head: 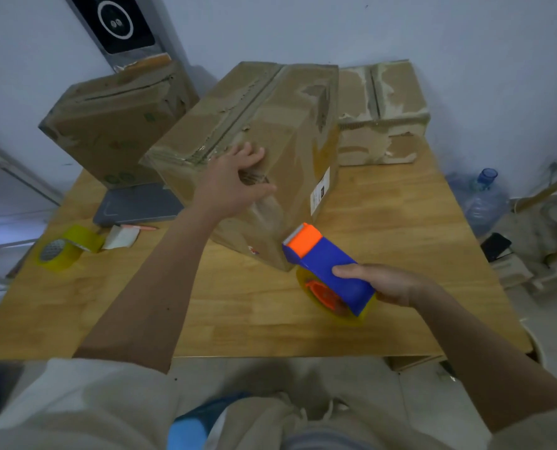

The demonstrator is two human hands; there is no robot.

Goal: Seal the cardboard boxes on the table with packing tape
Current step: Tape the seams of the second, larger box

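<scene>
Pale blue walls back a wooden table [384,222] that fills the middle of the frame. At its centre stands the box [254,141], a worn brown carton tilted toward the viewer, its top seam ragged with torn tape and peeled paper, a white label on its right face. The left hand [234,180] lies flat on the near top edge of the box, fingers spread and straight. The right hand [390,284], at lower right of centre, grips a blue dispenser [329,271] with an orange head; its nose touches the box's lower near corner, and a yellowish tape roll sits in its underside. A second box [114,118] stands at upper left and a third box [384,115] at upper right, both scuffed, flaps closed. At the left edge lies a spare roll [66,248], with a grey slab [137,203] behind it. A water jug [481,199] stands on the floor at right.
</scene>
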